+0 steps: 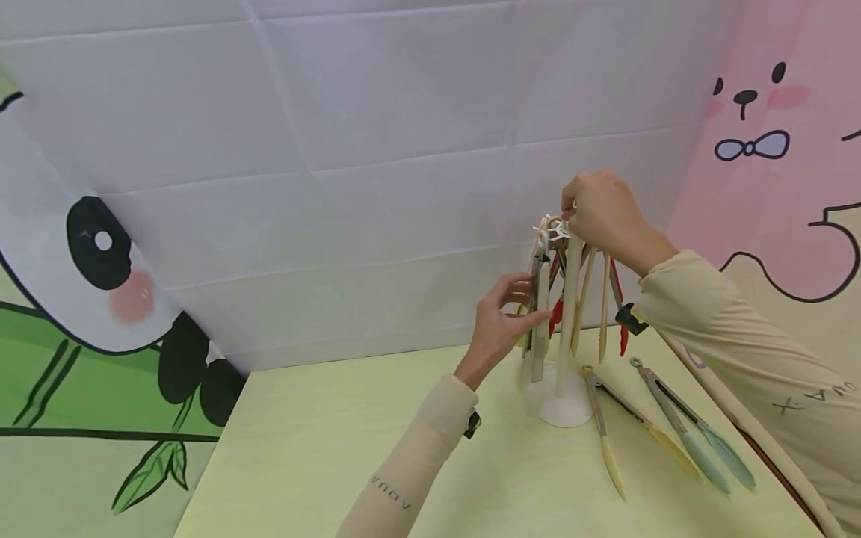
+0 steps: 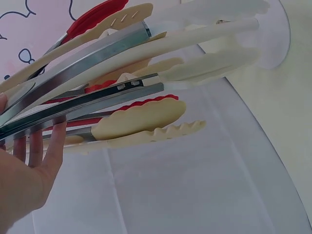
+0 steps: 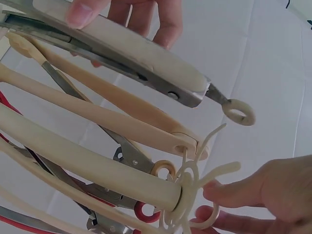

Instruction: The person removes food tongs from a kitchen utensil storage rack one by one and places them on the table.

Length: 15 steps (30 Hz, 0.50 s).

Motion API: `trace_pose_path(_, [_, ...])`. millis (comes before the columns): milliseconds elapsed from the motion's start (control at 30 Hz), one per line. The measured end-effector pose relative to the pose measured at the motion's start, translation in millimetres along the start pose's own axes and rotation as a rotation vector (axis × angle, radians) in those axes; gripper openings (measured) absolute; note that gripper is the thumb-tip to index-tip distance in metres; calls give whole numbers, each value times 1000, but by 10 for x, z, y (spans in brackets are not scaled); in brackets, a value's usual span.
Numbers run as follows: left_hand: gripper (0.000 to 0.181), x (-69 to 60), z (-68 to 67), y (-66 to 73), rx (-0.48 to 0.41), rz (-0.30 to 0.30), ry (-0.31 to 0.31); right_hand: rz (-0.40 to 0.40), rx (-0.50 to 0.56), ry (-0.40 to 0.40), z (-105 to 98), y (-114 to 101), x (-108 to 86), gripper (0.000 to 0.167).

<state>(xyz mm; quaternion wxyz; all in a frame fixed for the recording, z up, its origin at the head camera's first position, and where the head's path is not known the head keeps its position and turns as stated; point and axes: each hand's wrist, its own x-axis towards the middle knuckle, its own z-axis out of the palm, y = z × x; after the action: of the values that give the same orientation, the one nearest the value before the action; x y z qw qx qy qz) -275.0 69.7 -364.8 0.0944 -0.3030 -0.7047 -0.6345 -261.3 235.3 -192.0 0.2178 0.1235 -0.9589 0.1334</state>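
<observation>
A white stand (image 1: 570, 321) with curved hooks (image 3: 187, 178) at its top holds several hanging tongs, some beige, some red. My left hand (image 1: 501, 317) grips white-tipped steel tongs (image 3: 146, 61) between thumb and fingers, at the stand's left side. In the right wrist view, the pull ring (image 3: 239, 112) of these tongs appears apart from the hooks. Up at the top of the stand, my right hand (image 1: 605, 213) pinches one of the hooks between thumb and finger. The white tips (image 2: 209, 66) point down toward the round base (image 1: 565, 407).
Two more tongs lie on the pale yellow table (image 1: 323, 441), right of the base: yellow-tipped tongs (image 1: 619, 400) and green-tipped tongs (image 1: 693, 426), both spread. Behind the table hangs a white cloth (image 1: 403, 194) with printed cartoon animals at either side.
</observation>
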Motion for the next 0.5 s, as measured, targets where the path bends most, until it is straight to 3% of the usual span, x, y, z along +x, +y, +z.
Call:
trace_pose_path(233, [51,-34,-84,39,-3,32,5,6,2,-12,-5,1,-19,17])
trace_pose_path(500, [51,-104,-172,59,105,21,50,1,11,-3,-4,12,-29,15])
